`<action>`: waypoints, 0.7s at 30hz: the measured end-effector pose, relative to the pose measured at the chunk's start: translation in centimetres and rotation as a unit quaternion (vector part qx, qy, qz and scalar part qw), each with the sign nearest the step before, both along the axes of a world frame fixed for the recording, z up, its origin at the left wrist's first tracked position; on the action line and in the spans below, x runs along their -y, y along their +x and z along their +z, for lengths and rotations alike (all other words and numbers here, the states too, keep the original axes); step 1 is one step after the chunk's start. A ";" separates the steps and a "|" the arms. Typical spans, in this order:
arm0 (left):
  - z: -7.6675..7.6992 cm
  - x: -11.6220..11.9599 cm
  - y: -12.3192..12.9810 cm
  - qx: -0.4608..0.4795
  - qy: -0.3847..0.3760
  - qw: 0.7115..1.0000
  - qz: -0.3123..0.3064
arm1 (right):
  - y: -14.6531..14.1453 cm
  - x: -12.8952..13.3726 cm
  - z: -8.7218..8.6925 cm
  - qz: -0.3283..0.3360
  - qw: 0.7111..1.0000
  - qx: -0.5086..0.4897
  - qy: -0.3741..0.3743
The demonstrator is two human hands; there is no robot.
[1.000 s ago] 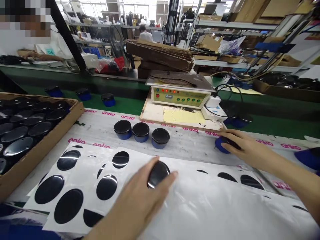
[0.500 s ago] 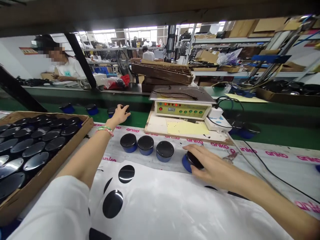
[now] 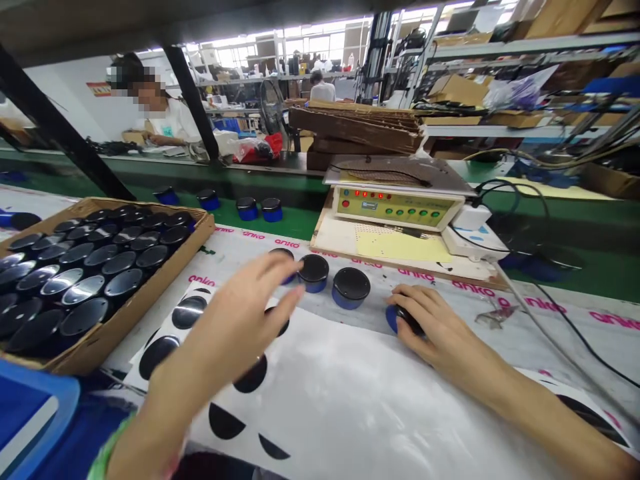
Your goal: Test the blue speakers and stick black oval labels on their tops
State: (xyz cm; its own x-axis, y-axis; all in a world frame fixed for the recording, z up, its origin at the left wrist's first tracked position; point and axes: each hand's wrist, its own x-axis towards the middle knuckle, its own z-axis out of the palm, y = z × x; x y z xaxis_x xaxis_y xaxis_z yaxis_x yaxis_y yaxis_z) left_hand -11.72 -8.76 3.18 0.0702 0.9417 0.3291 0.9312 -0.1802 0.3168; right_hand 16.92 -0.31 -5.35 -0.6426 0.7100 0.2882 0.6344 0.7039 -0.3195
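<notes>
My left hand (image 3: 250, 307) is raised over the white sheet (image 3: 345, 393), fingers apart and holding nothing; it is partly blurred. Its fingertips are near a row of blue cups with black round tops, where the middle cup (image 3: 314, 272) and the right cup (image 3: 351, 288) show plainly. The leftmost cup of that row is partly hidden by my fingers. My right hand (image 3: 425, 320) wraps round another blue cup (image 3: 393, 319) standing on the table, its fingers over the black top. Black discs (image 3: 159, 357) lie on the sheet.
At the left a cardboard tray (image 3: 145, 287) holds several black-topped cups. Two cups (image 3: 271, 209) stand close together on the green belt (image 3: 295, 230), with more to their left. A control box (image 3: 397, 208) sits behind the row, cables at its right. A person (image 3: 167, 120) sits across.
My left hand has let go of a cup on the green belt and come back over the sheet. My right hand stays on its cup. The view has shifted left.
</notes>
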 end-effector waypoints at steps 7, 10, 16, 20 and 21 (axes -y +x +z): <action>-8.2 8.9 -3.5 0.061 -0.097 0.990 0.086 | -2.9 2.8 2.8 0.079 0.990 -0.012 0.117; -8.2 8.6 -3.3 0.053 -0.129 0.987 0.083 | -6.8 5.8 3.2 0.243 0.969 -0.031 -0.022; -7.3 7.3 -2.4 -0.017 -0.129 0.991 0.042 | -11.0 7.5 0.8 0.288 0.942 0.002 -0.171; -6.5 9.2 -4.1 0.048 -0.105 0.993 0.021 | -10.7 6.8 -0.1 0.301 0.931 0.020 -0.204; -5.9 9.9 -4.6 0.097 -0.083 0.991 0.047 | -10.5 6.7 -0.2 0.304 0.928 0.018 -0.215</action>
State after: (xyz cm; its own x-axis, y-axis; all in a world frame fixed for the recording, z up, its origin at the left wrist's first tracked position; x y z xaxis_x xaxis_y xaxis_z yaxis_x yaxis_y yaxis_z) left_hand -16.35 -18.62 -2.76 -0.0694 0.9834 0.1676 0.8605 -0.0260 0.5088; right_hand 6.39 -6.99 -5.51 -0.9656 0.2581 0.0330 0.1778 0.7470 -0.6406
